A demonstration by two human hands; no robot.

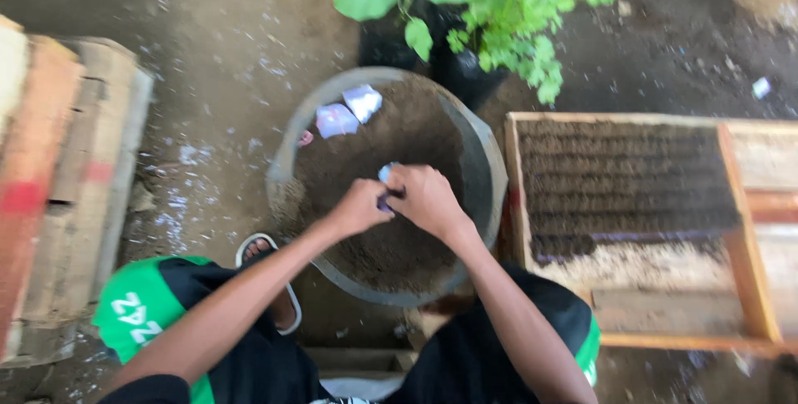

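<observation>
gripping small bag [386, 175] — gritty soil [399, 246]

Bare dirt ground [216, 46], dark and damp, flecked with small white scraps. Resting directly on it: a round grey basin [486, 163] filled with soil at the centre, a shallow wooden tray [731, 204] of dark rowed soil to the right, stacked timber planks [58, 188] at the left, and a black-bagged green seedling [490, 13] just behind the basin.

A wooden tray [640, 229] of dark soil rows sat right; a leafy potted plant [490, 5] stood beyond; stacked boards [58, 179] lay left.
</observation>
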